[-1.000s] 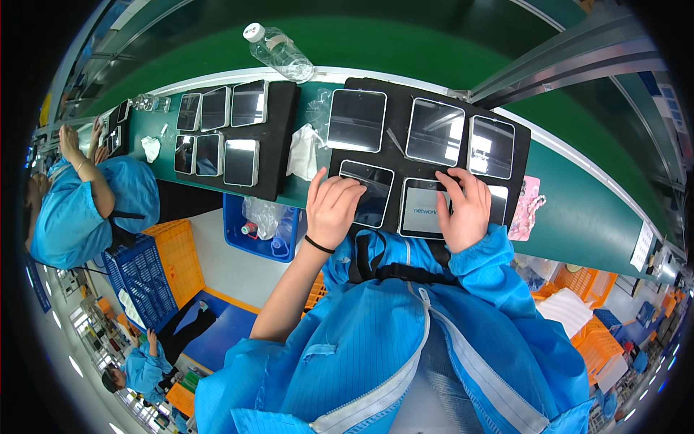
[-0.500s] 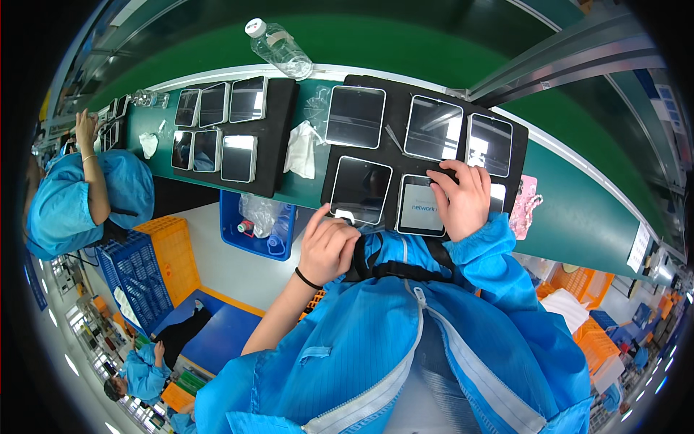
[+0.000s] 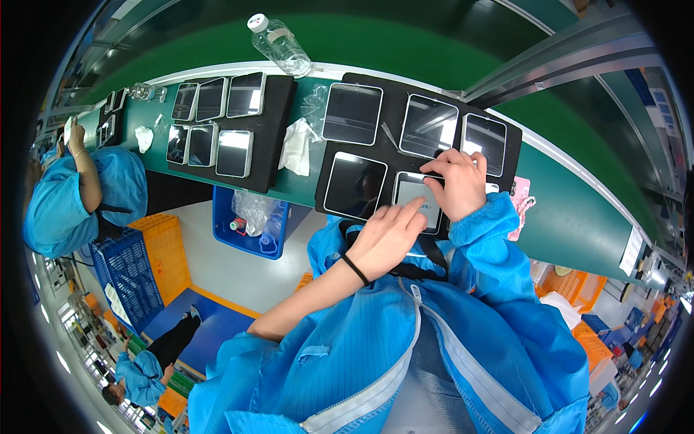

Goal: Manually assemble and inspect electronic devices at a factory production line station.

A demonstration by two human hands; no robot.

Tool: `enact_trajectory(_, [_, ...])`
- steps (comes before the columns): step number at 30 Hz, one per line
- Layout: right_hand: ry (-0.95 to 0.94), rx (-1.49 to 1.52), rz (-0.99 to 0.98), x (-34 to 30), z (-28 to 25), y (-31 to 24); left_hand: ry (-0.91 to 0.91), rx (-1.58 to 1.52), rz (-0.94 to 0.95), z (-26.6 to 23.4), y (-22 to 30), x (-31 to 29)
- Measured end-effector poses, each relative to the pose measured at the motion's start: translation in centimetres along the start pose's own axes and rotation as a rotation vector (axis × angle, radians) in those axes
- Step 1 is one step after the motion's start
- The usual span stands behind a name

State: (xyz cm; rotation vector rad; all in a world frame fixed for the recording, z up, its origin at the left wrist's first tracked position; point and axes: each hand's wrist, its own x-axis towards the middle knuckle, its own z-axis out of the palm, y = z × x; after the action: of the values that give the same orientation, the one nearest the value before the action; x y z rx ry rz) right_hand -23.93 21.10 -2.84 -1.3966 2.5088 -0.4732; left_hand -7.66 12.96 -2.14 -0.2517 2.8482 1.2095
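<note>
Several dark tablets with pale frames lie flat on a black mat. One tablet in the near row has a lit white screen, partly covered by my hands. My left hand reaches over its near part with fingers stretched across the screen; whether the fingertips press on it I cannot tell. At its far right corner is my right hand, fingers bent and apart, with nothing visible in them. A dark tablet lies left of the lit one. Beyond my right hand sits another tablet.
A second black mat with smaller devices lies to the left, a white cloth between the mats. A clear bottle stands behind. Right of my mat is a pink thing. A blue bin sits below the bench; a co-worker is further left.
My left hand has moved right, from the near edge of the dark tablet onto the lit screen. My right hand has barely shifted. The view has moved slightly.
</note>
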Motion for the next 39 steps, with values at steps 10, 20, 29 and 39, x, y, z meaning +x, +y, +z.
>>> enact_trajectory(10, [0.149, -0.037, -0.125, -0.4, 0.1, 0.0, 0.056, 0.482, 0.119, 2.9, 0.4, 0.6])
enact_trajectory(20, [0.349, -0.091, -0.375, -0.9, 1.4, 0.7, 0.07, 0.512, 0.097, 3.4, 0.4, 0.6])
enact_trajectory(29, [0.25, -0.043, -0.5, -1.6, 0.9, 1.9, 0.075, 0.456, 0.086, 3.4, 0.2, 0.5])
enact_trajectory(39, [0.087, 0.018, -0.468, -5.7, -0.3, 2.2, 0.225, -0.037, 0.157, -0.2, 0.4, -2.0])
